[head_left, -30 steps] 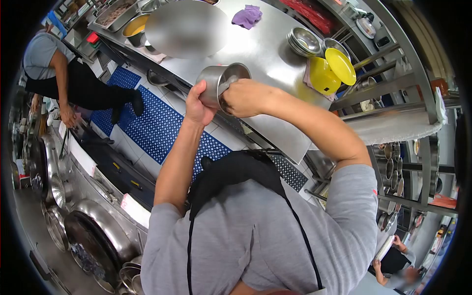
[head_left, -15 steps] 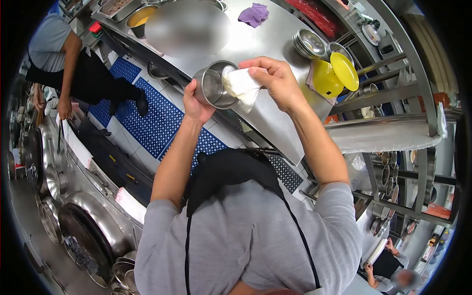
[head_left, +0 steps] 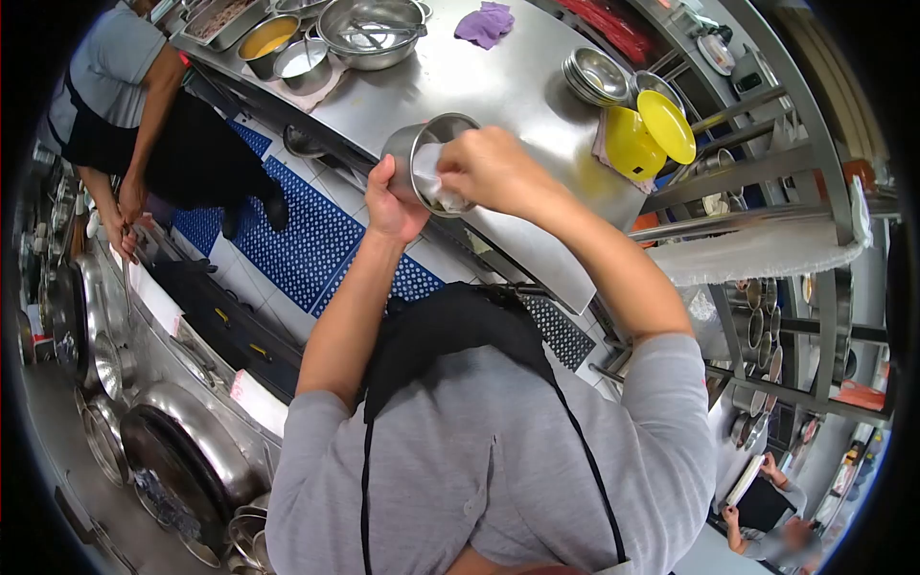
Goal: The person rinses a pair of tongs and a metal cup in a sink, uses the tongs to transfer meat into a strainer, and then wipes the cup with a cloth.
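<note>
Open steel counter (head_left: 508, 81) is being left free between the large mixing bowl (head_left: 372, 29) and the stacked steel bowls (head_left: 594, 75). The far edge is being blocked by a purple cloth (head_left: 484, 23); the right side is being closed off by the yellow container (head_left: 644, 139) and shelf rails (head_left: 757, 163).

Left hand (head_left: 391, 206) grips a steel cup (head_left: 422, 158) from below, tilted, mouth open toward the right hand (head_left: 489, 171), whose fingers (head_left: 452, 180) press a white cloth (head_left: 426, 172) inside it. Beyond the cup on the steel table (head_left: 498, 77): a purple rag (head_left: 482, 23), stacked steel bowls (head_left: 596, 77), a yellow container (head_left: 644, 139). Left of the cup stands another person (head_left: 120, 91).
</note>
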Demonstrator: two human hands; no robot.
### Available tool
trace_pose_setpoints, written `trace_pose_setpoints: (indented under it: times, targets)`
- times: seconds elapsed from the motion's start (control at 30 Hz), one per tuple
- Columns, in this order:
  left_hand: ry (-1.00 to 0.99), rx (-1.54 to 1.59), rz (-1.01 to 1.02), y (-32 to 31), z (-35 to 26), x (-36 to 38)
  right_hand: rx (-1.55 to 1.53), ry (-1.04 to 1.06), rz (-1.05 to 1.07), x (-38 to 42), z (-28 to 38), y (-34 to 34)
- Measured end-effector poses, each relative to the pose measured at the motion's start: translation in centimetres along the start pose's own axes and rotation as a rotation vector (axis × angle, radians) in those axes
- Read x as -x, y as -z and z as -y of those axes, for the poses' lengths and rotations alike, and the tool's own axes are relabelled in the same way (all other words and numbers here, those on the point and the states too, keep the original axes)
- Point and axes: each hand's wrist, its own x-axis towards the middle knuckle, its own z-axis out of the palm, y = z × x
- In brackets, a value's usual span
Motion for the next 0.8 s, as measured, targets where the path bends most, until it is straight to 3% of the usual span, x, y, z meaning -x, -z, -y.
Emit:
trace_pose_setpoints:
  times: [0.1, 0.2, 0.33, 0.5, 0.67, 0.77, 0.8]
  targets:
    - [0.002, 0.061, 0.003, 0.5, 0.7, -0.5, -0.025, 0.201, 0.057, -1.4, 0.5, -2.2]
    - [-0.011, 0.05, 0.002, 0.4, 0.4, 0.1, 0.023, 0.546, -0.098, -2.1, -0.3, -4.2]
    - [0.07, 0.103, -0.006, -0.6, 0.3, 0.7, 0.611, 0.655, -0.237, -2.6, -0.9, -4.5]
    - [-0.059, -0.051, 0.014, -1.1, -0.4, 1.2, 0.612, 0.617, -0.164, -1.0, -0.2, -2.5]
    - [-0.023, -0.05, -0.007, -0.7, -0.7, 1.0, 0.58, 0.614, -0.111, -1.9, -2.1, -3.5]
    - [-0.058, -0.114, 0.015, -0.9, -0.8, 0.5, 0.187, 0.241, 0.16, -0.9, -1.3, -3.7]
    - [-0.069, -0.122, 0.044, -0.5, -0.9, 0.5, -0.089, 0.114, 0.31, -0.8, 0.4, -1.9]
